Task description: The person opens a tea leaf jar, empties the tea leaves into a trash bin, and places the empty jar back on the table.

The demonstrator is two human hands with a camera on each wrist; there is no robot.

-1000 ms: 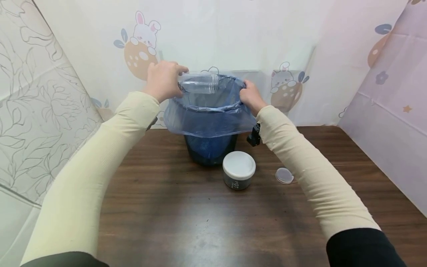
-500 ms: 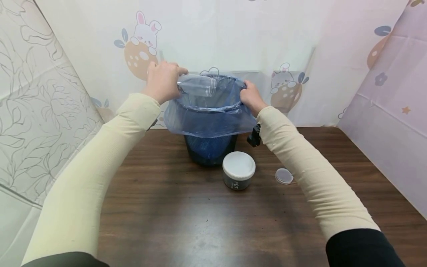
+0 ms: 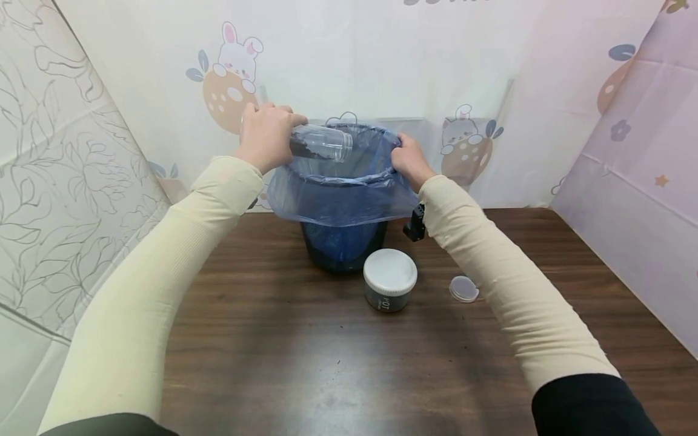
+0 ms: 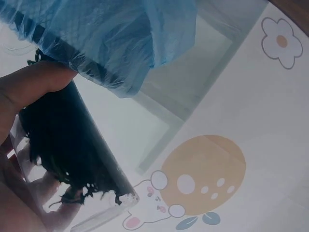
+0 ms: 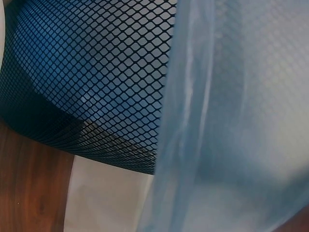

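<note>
My left hand (image 3: pixel 267 138) grips a clear cylindrical jar (image 3: pixel 334 140) near its base. The jar lies almost level, its uncapped mouth pointing right and slightly down over a mesh waste bin (image 3: pixel 343 245). Dark, shredded, leaf-like bits (image 4: pixel 63 125) fill the base end of the jar in the left wrist view. A blue plastic bag (image 3: pixel 343 203) lines the bin and hangs folded over its rim. With thumb and curled fingers, my right hand (image 3: pixel 411 160) holds the bag and rim at the right side. The right wrist view shows only mesh and bag, not the hand.
A low tub (image 3: pixel 390 278) with a white lid stands just in front of the bin on the wooden table (image 3: pixel 262 363). To its right lies a small round translucent lid (image 3: pixel 463 289). Printed cloth walls (image 3: pixel 371 60) close in the back and sides.
The jar's mouth has dipped a little, and dark bits now show farther along inside it, toward the mouth. My right hand keeps its hold on the bin's rim.
</note>
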